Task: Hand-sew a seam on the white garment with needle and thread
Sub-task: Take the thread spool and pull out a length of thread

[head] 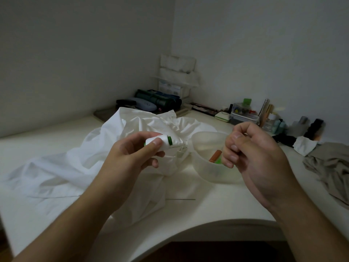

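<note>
Spool: white thread on a green-ended core, held up above the white garment. Judged light and rigid; the wound thread gives a fair grip, the plastic ends would be slicker. Best held round the wound middle, leaving one end free for thread to pay off.
Left hand: thumb across the front of the spool, fingers curled behind it; firm grip round the middle, green flange showing past the thumb.
Thread: no strand can be made out between the two hands; too fine to tell.
Right hand: raised just right of the spool, apart from it; fingers curled in with thumb against fingertips as if pinching. Whether it holds a thread end or needle cannot be told.
White garment: crumpled on the table, below and behind the left hand, untouched by either. Judged soft, limp, light; will bunch, so hold close to the seam.
Needle: thin dark line on the table near the garment's edge, probably this; judged tiny, stiff, sharp.
Bowl: translucent, beneath the right hand, holding an orange-brown item and something green.
Stage: judged thread preparation; no stitching begun.
</note>
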Tool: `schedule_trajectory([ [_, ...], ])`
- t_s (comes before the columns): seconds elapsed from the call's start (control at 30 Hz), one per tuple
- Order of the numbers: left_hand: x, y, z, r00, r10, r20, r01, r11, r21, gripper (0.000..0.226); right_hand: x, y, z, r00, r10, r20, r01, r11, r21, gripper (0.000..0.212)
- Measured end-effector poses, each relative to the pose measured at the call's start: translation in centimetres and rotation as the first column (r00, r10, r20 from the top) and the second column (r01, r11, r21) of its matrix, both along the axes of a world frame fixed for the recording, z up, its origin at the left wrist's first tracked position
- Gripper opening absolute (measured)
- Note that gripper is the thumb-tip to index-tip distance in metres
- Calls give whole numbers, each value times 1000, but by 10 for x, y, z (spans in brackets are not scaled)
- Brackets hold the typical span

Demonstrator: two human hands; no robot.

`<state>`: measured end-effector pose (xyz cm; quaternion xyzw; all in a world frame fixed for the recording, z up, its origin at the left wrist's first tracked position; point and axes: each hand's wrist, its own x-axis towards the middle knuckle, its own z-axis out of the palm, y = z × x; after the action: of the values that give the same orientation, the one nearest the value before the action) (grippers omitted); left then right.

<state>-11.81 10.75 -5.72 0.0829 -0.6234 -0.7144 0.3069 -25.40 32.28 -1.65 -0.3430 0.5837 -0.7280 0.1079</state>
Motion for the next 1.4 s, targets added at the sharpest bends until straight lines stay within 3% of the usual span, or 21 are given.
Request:
schedule_trajectory([
  [0.3, 0, 0, 0, 1000, 20, 7, -20, 1000, -20, 34, 1, 7, 1, 999, -41, -13, 42, 996, 78, 20],
  [0.5, 0, 3, 0, 999, 40, 13, -39, 996, -82, 28, 0, 10, -2, 978, -124, -167, 156, 969, 191, 20],
  [0.63, 1, 3, 0, 999, 48, 18, -46, 993, -105, 27, 9, 13, 1, 801, -73, -594, 357, 855, 376, 9],
  [0.73, 0, 2, 0, 998, 53, 16, -51, 993, -107, 28, 16, 9, 1, 637, 69, -767, 504, 716, 483, 13],
  [0.8, 0, 1, 0, 999, 53, 13, -51, 994, -96, 29, 13, 7, -1, 572, 68, -817, 570, 683, 456, 15],
  [0.97, 1, -1, -1, 999, 38, 11, -37, 996, -83, 28, 6, 8, 9, 594, -143, -791, 582, 755, 301, 22],
  [1.4, 0, -5, -4, 994, 103, 27, -99, 989, -108, 23, -10, 25, 18, 614, -354, -705, 666, 712, 222, 24],
])
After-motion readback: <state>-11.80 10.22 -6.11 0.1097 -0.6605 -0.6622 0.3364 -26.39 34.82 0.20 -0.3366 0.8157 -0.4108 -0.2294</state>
